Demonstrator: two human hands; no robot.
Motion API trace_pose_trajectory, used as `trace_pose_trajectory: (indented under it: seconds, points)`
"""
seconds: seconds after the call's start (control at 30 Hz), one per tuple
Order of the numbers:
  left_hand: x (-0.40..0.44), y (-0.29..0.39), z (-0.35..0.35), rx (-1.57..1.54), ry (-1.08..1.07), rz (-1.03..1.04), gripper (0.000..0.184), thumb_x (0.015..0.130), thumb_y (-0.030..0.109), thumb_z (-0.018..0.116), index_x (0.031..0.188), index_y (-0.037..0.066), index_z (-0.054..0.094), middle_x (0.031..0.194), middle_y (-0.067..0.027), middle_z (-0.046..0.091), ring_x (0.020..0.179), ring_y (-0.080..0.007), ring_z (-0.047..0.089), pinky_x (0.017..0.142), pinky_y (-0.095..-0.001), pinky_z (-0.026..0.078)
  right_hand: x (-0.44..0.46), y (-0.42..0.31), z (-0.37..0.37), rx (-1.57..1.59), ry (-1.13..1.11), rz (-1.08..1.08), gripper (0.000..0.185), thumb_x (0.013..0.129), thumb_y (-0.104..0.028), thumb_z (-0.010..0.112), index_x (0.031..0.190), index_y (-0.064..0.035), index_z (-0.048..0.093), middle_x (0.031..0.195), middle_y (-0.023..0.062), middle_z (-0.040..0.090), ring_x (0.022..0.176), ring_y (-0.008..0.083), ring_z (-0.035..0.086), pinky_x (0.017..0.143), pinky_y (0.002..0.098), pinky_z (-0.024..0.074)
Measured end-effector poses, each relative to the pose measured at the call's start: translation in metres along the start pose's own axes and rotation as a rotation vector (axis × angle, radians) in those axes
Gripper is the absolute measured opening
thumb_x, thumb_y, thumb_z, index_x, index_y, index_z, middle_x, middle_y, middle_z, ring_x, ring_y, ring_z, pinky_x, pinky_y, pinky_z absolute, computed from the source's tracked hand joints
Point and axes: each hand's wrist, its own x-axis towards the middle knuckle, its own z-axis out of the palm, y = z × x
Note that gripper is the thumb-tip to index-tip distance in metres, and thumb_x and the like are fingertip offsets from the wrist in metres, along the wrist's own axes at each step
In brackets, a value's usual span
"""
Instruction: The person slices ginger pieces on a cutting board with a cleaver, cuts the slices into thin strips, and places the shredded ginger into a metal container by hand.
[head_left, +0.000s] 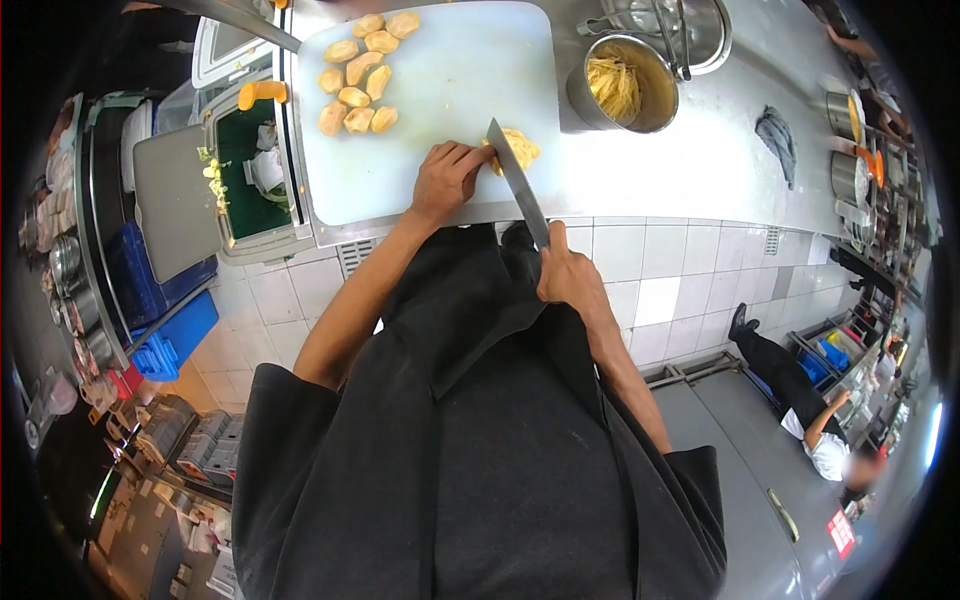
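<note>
My right hand (pixel 568 270) is wrapped round the handle of a kitchen knife (pixel 522 186), its blade pointing away from me. On the board's right side, my left hand (pixel 446 180) has its fingertips pressed on a peeled potato, mostly hidden by fingers and blade. Cut potato pieces (pixel 523 148) lie against the blade's right side. Several whole peeled potatoes (pixel 361 68) are grouped at the far left of the white cutting board (pixel 450 80).
Right of the board stands a metal pot (pixel 661 98) with potato strips (pixel 614 87) inside. A grey cloth (pixel 776 143) lies farther right on the steel counter. Left of the board is an open waste bin (pixel 236 180). Another person (pixel 785 385) is at the far right.
</note>
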Motion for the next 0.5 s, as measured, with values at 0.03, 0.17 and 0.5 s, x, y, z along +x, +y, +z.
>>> trace_pose_trajectory:
  seconds: [0.03,0.17,0.5]
  points:
    - [0.000,0.000,0.000,-0.004,0.005,-0.003,0.022,0.086,0.005,0.067,0.107,0.010,0.071,0.087,-0.0032,0.068,0.085,-0.0227,0.064,0.078,-0.0362,0.049,0.001,0.001,0.001,-0.001,-0.001,0.000,0.021,0.093,-0.004,0.048,0.112,-0.0039,0.038,0.072,0.0341,0.064,0.071,0.0557,0.063,0.062,0.0637,0.0483]
    - [0.001,0.000,-0.002,0.004,-0.002,-0.002,0.021,0.086,0.004,0.067,0.106,0.010,0.071,0.087,-0.0032,0.068,0.085,-0.0230,0.064,0.078,-0.0363,0.049,0.005,0.003,0.004,-0.013,0.018,-0.036,0.022,0.091,-0.002,0.047,0.111,-0.0023,0.038,0.071,0.0344,0.063,0.071,0.0556,0.063,0.062,0.0636,0.0485]
    - [0.002,0.002,-0.003,-0.030,0.006,0.007,0.022,0.085,-0.001,0.066,0.105,0.005,0.071,0.088,-0.0056,0.069,0.082,-0.0257,0.064,0.076,-0.0380,0.050,0.019,0.003,0.006,0.022,0.055,-0.155,0.023,0.089,0.003,0.046,0.110,0.0004,0.038,0.068,0.0334,0.061,0.069,0.0542,0.063,0.062,0.0628,0.0481]
